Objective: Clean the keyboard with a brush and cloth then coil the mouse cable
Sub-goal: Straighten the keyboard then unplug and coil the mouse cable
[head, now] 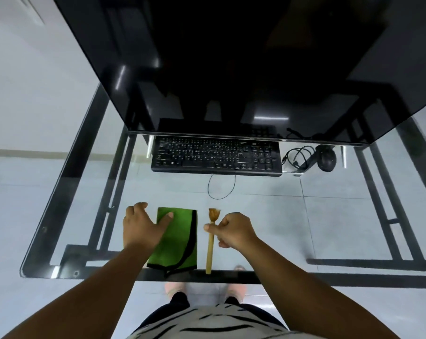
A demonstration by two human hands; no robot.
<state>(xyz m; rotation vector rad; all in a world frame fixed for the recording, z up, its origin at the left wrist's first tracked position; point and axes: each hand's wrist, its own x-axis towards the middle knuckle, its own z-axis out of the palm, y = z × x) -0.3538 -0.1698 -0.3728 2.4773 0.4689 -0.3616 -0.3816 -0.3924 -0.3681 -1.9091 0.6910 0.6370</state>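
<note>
A black keyboard (216,156) lies on the glass desk under the monitor's lower edge. To its right sits a black mouse (326,159) with its cable (296,156) in a loose tangle beside it. Near the front edge lies a folded green cloth (180,243) with black trim. My left hand (142,226) rests on the cloth's left side, thumb on the fabric, fingers curled over its edge. Beside the cloth lies a wooden brush (210,245), bristles pointing away from me. My right hand (232,231) pinches its handle just below the bristles.
A large dark monitor (231,64) overhangs the back of the glass desk (280,216). A thin black cable loop (221,185) hangs below the keyboard's front. The desk's black frame and the tiled floor show through the glass. My feet are visible under the front edge.
</note>
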